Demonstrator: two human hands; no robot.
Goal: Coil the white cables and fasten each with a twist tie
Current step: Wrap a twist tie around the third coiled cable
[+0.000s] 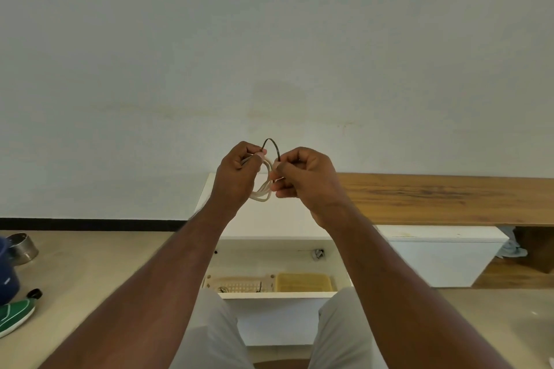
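At the bottom centre of the frame, two knees in light grey trousers (209, 335) point toward an open white drawer (278, 295). Inside the drawer, a pale perforated plastic basket (239, 284) sits on the left, just beside a yellow plastic basket (303, 281) on the right; thin dark strands lie at the pale basket's front edge.

At the lower left edge, a green shoe with a white sole (15, 314) lies on the beige floor (90, 263), with a dark blue object (7, 272) above it and a round metal tin (22, 247) farther back.

Both bare forearms rise from the bottom corners to the middle of the frame. There the left hand (236, 177) has its fingers curled round the coiled white cable (263, 192), whose loops hang between the two hands. The right hand (305, 180) pinches the coil's other side with curled fingers. A thin black twist tie (272, 145) arches above the coil, one end at each hand's fingertips.

Behind the hands, a white cabinet top (269, 219) meets a long wood-grain board (449, 198) running to the right edge. A plain white wall (269, 39) fills the upper frame.
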